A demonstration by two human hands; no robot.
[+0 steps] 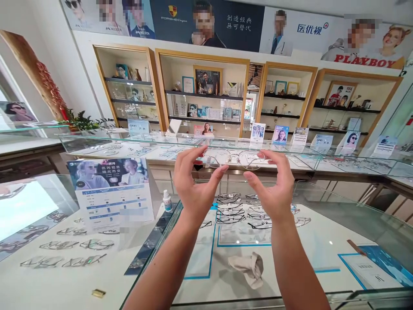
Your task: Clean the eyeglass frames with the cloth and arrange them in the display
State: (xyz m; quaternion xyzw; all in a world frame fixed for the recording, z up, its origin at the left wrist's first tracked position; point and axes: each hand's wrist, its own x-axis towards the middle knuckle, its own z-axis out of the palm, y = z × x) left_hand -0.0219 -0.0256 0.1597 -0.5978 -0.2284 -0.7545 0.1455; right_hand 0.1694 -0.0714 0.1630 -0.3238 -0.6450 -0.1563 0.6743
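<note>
Both hands were raised above the glass table (pixel 325 241), holding a pair of thin-rimmed eyeglasses (pixel 238 158) between them. The left hand (pixel 193 183) gripped the frame's left end and the right hand (pixel 274 189) its right end, thumbs curled below. Under them lay rows of spectacle frames (pixel 230 212) and, nearer, a crumpled beige cloth (pixel 249 267). A small white bottle (pixel 167 201) stood to the left, beside a printed leaflet stand (pixel 112 193).
</note>
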